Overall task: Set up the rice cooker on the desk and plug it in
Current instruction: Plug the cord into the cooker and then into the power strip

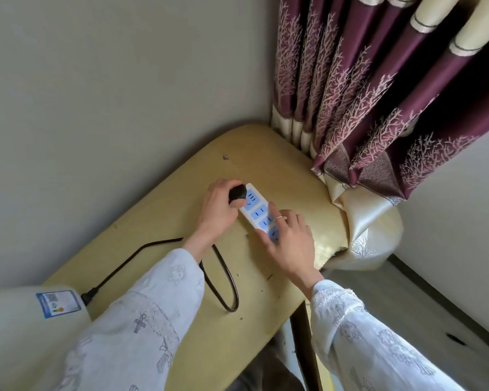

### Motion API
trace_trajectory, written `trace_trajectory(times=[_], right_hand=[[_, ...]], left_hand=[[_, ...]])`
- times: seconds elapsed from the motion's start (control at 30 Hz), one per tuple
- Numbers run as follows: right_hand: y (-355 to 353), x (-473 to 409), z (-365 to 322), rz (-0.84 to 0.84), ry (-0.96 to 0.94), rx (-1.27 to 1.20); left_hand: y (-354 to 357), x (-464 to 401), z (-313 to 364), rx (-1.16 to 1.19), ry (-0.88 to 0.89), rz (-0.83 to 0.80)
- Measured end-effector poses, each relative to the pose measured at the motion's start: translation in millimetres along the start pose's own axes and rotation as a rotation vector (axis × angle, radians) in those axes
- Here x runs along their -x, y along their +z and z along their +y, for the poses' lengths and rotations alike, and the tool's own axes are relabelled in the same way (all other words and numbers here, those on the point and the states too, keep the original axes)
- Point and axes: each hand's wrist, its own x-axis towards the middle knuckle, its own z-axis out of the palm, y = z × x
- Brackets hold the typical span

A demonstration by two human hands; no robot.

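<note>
1. Gripping a black plug (238,192), the fingers (239,204) of the left hand (222,208) are curled closed around it at the far end of a white power strip (261,211).
2. The plug sits against the strip's farthest blue socket; whether it is fully seated cannot be told.
3. The right hand (290,238) lies flat and open on the strip's near end, fingers spread, a ring (279,218) on one finger.
4. From the plug a black cord (223,273) loops over the yellow tabletop (181,221) to the rice cooker (26,328), which stands at the near left.
5. A blue label (58,303) is stuck on the cooker's white body beside the cord inlet.
6. A purple patterned curtain (364,108) hangs at the tabletop's far right corner, its cream hem draped on the edge.
</note>
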Motion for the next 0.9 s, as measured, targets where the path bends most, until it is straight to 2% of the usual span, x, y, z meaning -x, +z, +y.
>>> trace_trajectory(times=[0.2,0.43,0.7,0.9], right_hand=[[0,0,2,0.028,0.006,-0.013],[1,2,2,0.026,0.021,-0.022],[0,1,1,0.033,0.043,-0.043],[0,2,2,0.039,0.039,-0.043]], left_hand=[[9,-8,-10,-0.042,0.113,0.012],[10,-6,-14,0.029,0.189,-0.024],[13,-3,-2,-0.187,0.319,-0.065],[12,-2,-3,-0.184,0.282,-0.033]])
